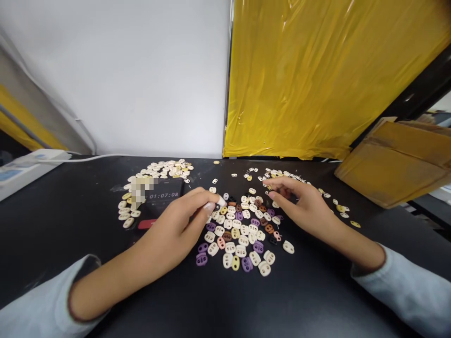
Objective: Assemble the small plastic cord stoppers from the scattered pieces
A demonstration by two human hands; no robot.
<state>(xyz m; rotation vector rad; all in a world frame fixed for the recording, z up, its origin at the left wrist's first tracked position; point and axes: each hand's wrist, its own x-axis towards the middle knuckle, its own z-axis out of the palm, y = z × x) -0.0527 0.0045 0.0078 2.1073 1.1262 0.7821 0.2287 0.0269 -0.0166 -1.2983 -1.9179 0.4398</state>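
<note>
Small two-hole plastic cord locks (243, 240) lie in a loose pile between my hands, mostly cream, with purple, brown, pink, yellow and black ones among them. At the pile's left edge my left hand (186, 213) has thumb and forefinger closed on a white cord lock (221, 201), partly covered by the fingertips. Over the pile's far right side is my right hand (299, 199), its thumb and forefinger slightly apart. Small pieces show by those fingertips, seemingly on the table behind them. Its other fingers are curled and partly hidden.
A curved band of cream pieces (160, 168) runs around a dark phone (165, 191) showing a timer. More small pieces (326, 195) are scattered at the back right. A cardboard box (398, 162) stands right, a power strip (31, 166) left. A white wall and yellow sheeting rise behind.
</note>
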